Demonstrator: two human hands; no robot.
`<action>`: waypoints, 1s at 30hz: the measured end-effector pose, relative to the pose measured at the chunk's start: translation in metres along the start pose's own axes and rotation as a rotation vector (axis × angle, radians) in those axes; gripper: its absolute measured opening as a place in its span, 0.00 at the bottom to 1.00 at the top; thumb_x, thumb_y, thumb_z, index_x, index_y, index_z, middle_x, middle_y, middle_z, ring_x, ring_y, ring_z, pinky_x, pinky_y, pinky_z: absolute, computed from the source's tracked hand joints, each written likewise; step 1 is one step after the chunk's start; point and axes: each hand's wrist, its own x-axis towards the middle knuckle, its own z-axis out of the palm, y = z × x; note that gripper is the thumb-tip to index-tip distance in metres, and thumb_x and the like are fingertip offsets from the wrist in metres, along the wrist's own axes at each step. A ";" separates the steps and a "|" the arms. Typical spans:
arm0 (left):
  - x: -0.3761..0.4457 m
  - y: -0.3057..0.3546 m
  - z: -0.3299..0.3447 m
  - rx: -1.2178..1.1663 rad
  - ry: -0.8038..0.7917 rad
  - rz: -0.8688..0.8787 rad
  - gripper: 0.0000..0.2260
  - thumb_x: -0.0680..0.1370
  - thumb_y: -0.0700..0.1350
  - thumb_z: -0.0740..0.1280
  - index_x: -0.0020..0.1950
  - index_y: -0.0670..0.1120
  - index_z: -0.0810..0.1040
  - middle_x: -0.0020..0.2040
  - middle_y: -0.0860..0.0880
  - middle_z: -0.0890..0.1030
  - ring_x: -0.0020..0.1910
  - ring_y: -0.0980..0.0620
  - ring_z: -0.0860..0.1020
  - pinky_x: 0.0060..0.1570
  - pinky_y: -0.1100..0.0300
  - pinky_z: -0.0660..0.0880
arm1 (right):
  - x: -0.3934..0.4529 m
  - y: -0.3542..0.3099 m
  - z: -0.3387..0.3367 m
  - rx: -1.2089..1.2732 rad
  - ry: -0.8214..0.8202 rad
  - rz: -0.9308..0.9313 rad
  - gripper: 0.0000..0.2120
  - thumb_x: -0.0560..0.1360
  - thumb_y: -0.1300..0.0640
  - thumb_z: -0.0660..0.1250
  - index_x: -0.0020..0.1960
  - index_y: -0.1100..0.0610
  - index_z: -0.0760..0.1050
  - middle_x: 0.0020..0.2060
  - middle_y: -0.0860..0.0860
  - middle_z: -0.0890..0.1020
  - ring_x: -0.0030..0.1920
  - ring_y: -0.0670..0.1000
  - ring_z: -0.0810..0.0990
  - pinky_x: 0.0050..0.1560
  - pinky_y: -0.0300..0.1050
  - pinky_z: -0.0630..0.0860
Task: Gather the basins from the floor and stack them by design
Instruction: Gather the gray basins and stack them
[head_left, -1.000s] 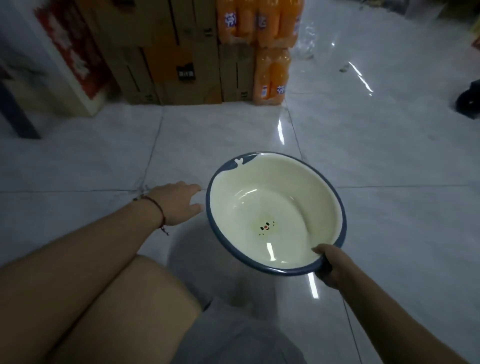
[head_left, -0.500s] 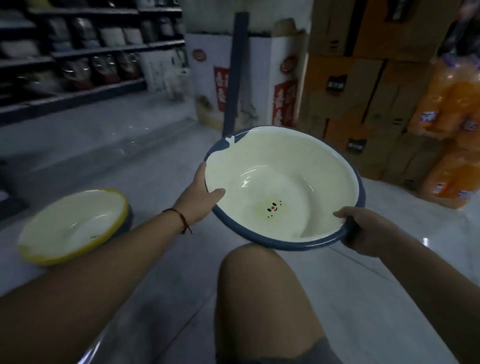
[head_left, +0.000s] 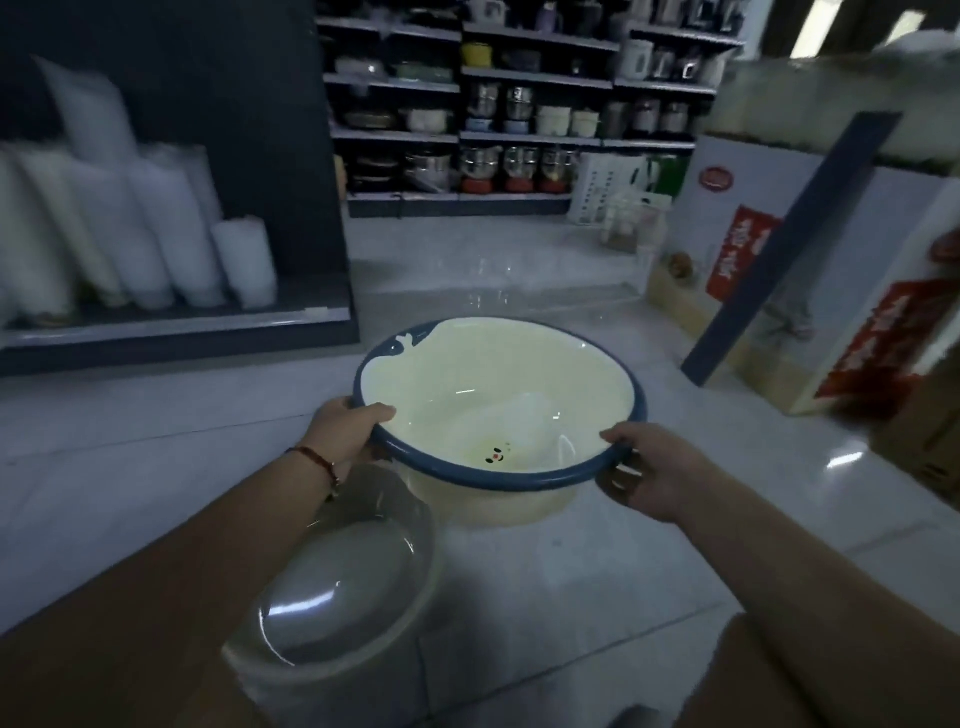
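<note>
1. Shiny pale floor tiles filled the room, smooth and wet-looking, with thin lines between them.
2. Dark shelves stood far past the fingertips, packed with round metal pots and jars, all a bit blurry.
3. White stacks of plastic cups stood on a low shelf, out past the left fingers.
4. White boxes with red labels stood out past the right fingers, with a dark flat board leaning on them.
5. The blue-rimmed basin was round, smooth and cream inside, with a tiny face painted at the bottom.
6. The left hand gripped the rim, thumb curled over the top and fingers hidden underneath.
7. The right hand gripped the other side of the rim the same way.
8. The basin was held up between both hands, with open floor in front of it.
9. A clear plastic basin sat on the floor just below the left wrist, close under the held basin's near edge.
10. Half a second before, the view faced orange boxes and a yellow-rimmed basin lay on the floor; now the shelves were ahead and the clear basin had come into view.
11. Both hands had kept their hold on the rim.
</note>
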 end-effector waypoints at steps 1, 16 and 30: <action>0.014 -0.006 -0.011 -0.031 0.039 -0.028 0.11 0.77 0.38 0.70 0.58 0.39 0.76 0.53 0.40 0.80 0.49 0.41 0.80 0.43 0.50 0.83 | 0.010 0.006 0.017 -0.013 -0.010 0.012 0.07 0.73 0.67 0.69 0.48 0.62 0.72 0.50 0.58 0.76 0.47 0.58 0.77 0.48 0.52 0.79; 0.278 -0.031 -0.009 -0.178 0.086 -0.021 0.08 0.79 0.44 0.69 0.56 0.43 0.75 0.50 0.47 0.80 0.46 0.51 0.79 0.53 0.54 0.78 | 0.290 -0.032 0.177 -0.136 -0.085 -0.221 0.20 0.76 0.72 0.63 0.67 0.62 0.70 0.57 0.58 0.78 0.45 0.51 0.79 0.40 0.44 0.80; 0.349 -0.136 0.030 0.254 0.310 -0.157 0.12 0.77 0.47 0.69 0.47 0.38 0.74 0.41 0.40 0.78 0.31 0.46 0.76 0.39 0.52 0.78 | 0.352 0.052 0.190 -0.449 -0.205 0.087 0.16 0.79 0.54 0.65 0.64 0.56 0.68 0.51 0.53 0.72 0.43 0.52 0.77 0.50 0.46 0.78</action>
